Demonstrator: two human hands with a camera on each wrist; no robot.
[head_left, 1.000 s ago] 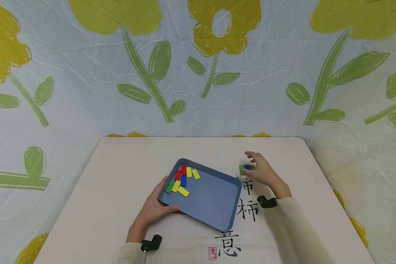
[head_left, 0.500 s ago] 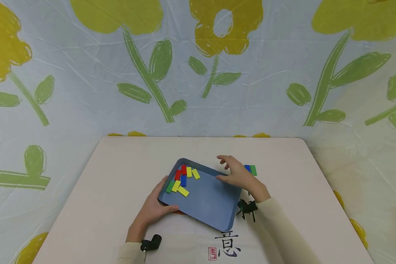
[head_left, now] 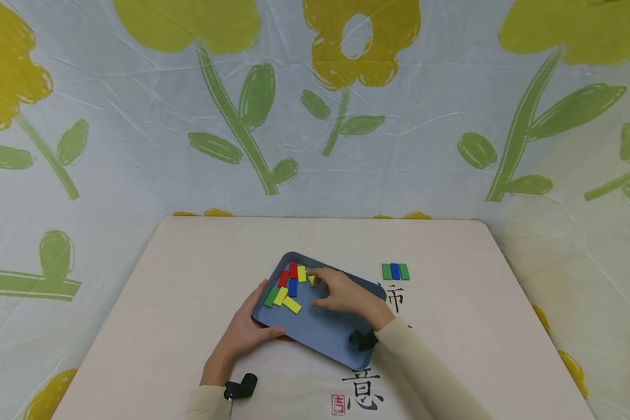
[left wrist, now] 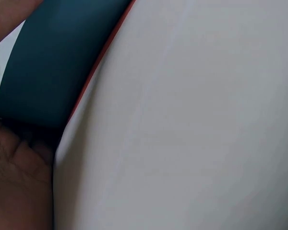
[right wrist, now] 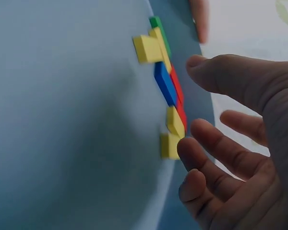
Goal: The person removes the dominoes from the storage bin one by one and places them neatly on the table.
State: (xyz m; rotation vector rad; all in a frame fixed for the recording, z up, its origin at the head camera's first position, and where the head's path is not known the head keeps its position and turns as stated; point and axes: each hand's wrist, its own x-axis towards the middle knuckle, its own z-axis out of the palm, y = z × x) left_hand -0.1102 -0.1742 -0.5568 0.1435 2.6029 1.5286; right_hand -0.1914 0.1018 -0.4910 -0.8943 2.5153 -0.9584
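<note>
My right hand (head_left: 343, 293), holding nothing, has come over the tray (head_left: 315, 335), so one yellow block (right wrist: 170, 146) is within reach; my left hand (head_left: 248, 328) grips the tray.

Head view: diffuse, even light of moderate brightness; the floral cloth (head_left: 420, 146) shows faint sheen along its creases and a warmer cast at right; a soft shadow borders the right sleeve (head_left: 430, 373). Left wrist view: dim, softly focused. Right wrist view: a broad, diffuse shadow darkens the tray (right wrist: 62, 72); the coloured tiles (right wrist: 165, 84) appear slightly blurred.
</note>
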